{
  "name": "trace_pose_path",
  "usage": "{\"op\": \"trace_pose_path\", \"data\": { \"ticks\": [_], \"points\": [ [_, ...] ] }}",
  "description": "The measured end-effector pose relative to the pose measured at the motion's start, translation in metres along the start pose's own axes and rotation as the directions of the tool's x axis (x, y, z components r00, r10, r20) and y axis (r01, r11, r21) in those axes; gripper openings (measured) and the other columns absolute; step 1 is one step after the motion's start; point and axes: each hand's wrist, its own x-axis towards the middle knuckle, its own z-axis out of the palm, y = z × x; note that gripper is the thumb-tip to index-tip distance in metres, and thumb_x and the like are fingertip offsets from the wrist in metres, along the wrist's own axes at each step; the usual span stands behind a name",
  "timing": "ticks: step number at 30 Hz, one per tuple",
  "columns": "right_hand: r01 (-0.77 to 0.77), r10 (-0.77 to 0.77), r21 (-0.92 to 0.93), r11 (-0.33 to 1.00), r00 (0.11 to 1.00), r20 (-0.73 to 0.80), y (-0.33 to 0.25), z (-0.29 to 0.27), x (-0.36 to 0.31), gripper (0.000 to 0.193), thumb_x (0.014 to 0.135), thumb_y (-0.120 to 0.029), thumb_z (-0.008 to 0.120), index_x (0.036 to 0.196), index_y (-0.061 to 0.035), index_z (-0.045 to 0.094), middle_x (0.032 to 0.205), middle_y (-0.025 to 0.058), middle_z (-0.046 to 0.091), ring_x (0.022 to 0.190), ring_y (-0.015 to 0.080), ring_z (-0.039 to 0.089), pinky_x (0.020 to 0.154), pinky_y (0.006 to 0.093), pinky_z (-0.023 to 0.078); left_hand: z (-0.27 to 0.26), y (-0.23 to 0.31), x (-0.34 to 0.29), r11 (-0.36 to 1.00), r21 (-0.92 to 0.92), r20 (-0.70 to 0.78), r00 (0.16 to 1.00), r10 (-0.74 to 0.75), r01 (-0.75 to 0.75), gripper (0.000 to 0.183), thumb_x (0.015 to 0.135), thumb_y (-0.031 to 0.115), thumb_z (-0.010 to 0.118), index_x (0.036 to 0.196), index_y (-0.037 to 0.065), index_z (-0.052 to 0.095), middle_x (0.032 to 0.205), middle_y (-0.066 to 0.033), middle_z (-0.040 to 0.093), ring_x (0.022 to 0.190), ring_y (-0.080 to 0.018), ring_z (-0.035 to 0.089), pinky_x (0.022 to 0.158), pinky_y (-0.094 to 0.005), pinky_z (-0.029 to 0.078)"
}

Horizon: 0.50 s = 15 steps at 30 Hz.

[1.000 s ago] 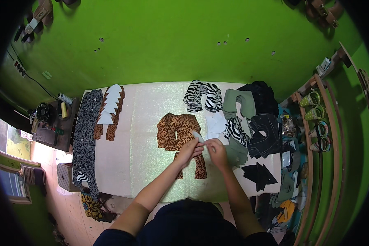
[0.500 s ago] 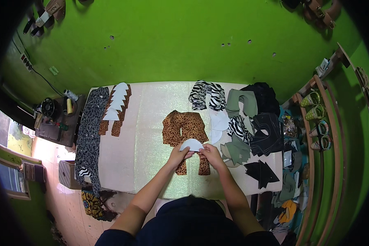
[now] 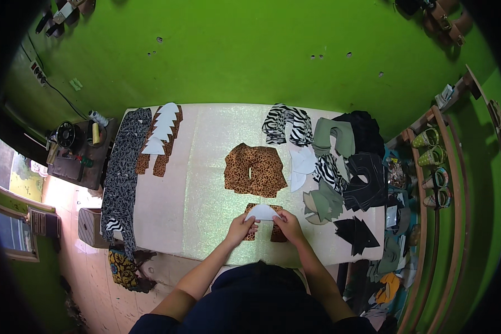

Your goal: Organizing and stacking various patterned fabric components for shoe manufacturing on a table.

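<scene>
Watching from far through the head camera, I see the left hand pinching the lower left corner of a white half-round piece, while the right hand pinches the opposite corner. The piece is near the front edge of the bench, over a brown spotted U-shaped piece; whether they touch, I cannot tell. In my judgement, it could crease if both thumbs press inward, because it looks thin; an uneven grip could tilt it. On the pale surface, from left, lie a grey-black patterned strip, overlapping white pieces, a brown spotted stack, zebra-striped pieces, green pointed pieces and black pointed pieces. Around it I see the wooden floor, the green wall and, rightmost, a rack holding shoes.
</scene>
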Motion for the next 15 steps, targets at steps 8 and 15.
{"op": "trace_pose_path", "data": {
  "ticks": [8,15],
  "points": [
    [0.09,-0.175,-0.315,0.945,0.952,-0.253,0.0,-0.003,0.01,0.019,0.077,-0.012,0.064,0.09,0.002,0.061,0.067,0.0048,0.056,0.059,0.0099,0.048,0.057,0.0242,0.041,-0.006,0.036,0.014,0.824,0.528,-0.082,0.953,0.291,-0.206,0.018,0.083,0.011,0.058,0.096,-0.002,0.061,0.072,-0.0101,0.062,0.064,-0.0139,0.059,0.06,-0.0258,0.047],
    [-0.011,-0.105,-0.385,0.923,0.954,-0.279,0.0,0.003,0.009,0.02,0.075,-0.014,0.064,0.091,-0.0026,0.062,0.078,0.0128,0.064,0.068,0.0238,0.062,0.063,0.0323,0.048,-0.002,0.04,0.006,0.723,0.66,-0.095,0.932,0.35,-0.205,0.018,0.079,0.01,0.061,0.093,-0.001,0.062,0.076,-0.0131,0.063,0.067,-0.0195,0.061,0.065,-0.0286,0.047]
  ]
}}
